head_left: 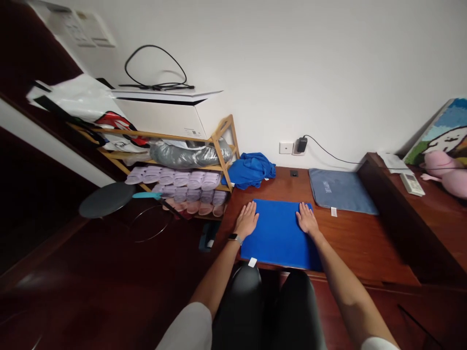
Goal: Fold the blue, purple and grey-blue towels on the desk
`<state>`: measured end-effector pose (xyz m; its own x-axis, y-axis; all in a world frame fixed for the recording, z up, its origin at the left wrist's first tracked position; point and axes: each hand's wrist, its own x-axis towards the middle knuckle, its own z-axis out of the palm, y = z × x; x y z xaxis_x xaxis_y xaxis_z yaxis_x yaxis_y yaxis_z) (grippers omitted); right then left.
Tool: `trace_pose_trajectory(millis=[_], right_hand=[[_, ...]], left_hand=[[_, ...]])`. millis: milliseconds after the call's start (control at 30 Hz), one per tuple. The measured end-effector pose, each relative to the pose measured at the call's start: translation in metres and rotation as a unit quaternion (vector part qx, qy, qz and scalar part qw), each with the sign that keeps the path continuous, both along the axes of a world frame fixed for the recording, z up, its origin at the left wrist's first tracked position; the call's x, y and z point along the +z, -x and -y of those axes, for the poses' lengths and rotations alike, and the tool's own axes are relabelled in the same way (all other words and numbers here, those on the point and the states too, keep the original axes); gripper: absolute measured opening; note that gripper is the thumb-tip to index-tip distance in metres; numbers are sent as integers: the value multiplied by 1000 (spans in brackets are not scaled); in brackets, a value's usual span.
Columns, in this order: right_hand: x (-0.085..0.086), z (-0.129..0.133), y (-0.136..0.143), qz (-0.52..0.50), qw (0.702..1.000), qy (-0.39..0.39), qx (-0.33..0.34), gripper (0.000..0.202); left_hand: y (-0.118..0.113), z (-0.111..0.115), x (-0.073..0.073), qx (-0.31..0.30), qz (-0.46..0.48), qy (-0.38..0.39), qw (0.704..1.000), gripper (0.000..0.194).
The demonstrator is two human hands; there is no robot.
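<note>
A bright blue cloth (279, 233) lies flat on the brown wooden desk (357, 248), its white tag (252, 262) showing at the near left corner. My left hand (248, 219) rests palm down on the cloth's upper left edge, fingers stretched out. At the upper right corner, my right hand (307, 218) lies flat with its fingers extended. Neither hand grasps anything. Behind my left hand sits a crumpled heap of blue cloth (251, 170). To the right of my right hand is a grey-blue cloth (341, 190), spread flat with small lettering on it.
On the left stands a wooden rack (222, 146) with purple slippers (182, 180) and a white box (160, 114). A round dark stool (107, 199) is beside it. The raised right ledge holds a remote (412, 184) and a pink plush toy (447, 172). A plugged-in adapter (302, 145) trails a cable.
</note>
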<state>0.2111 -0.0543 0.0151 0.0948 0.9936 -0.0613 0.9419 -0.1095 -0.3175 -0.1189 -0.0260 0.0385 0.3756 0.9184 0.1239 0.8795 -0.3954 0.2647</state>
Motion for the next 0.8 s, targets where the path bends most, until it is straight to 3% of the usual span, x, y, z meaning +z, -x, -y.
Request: trace_pose_trajectory(millis=[67, 167, 267, 367, 467, 567, 667, 800], right_hand=[[5, 10, 10, -20, 999, -36, 13, 71], [3, 44, 31, -25, 993, -102, 45, 68], [-8, 83, 40, 5, 996, -76, 55, 67], [-14, 105, 25, 35, 998, -35, 32, 69], [-12, 110, 3, 42, 999, -16, 10, 70], [-7, 108, 2, 46, 999, -22, -7, 70], [-4, 111, 36, 37, 996, -77, -9, 70], [-7, 124, 93, 18, 993, -96, 73, 66]], left_hand=[[-29, 24, 4, -26, 22, -42, 999, 62], [-84, 66, -2, -109, 32, -62, 992, 60], [-114, 94, -15, -154, 21, -34, 987, 60], [-92, 94, -24, -76, 3, -1, 997, 63], [-34, 79, -22, 26, -17, 20, 999, 65], [10, 72, -14, 76, -24, 16, 997, 65], [1, 84, -6, 53, -14, -28, 998, 63], [-52, 114, -12, -92, -8, -59, 994, 59]])
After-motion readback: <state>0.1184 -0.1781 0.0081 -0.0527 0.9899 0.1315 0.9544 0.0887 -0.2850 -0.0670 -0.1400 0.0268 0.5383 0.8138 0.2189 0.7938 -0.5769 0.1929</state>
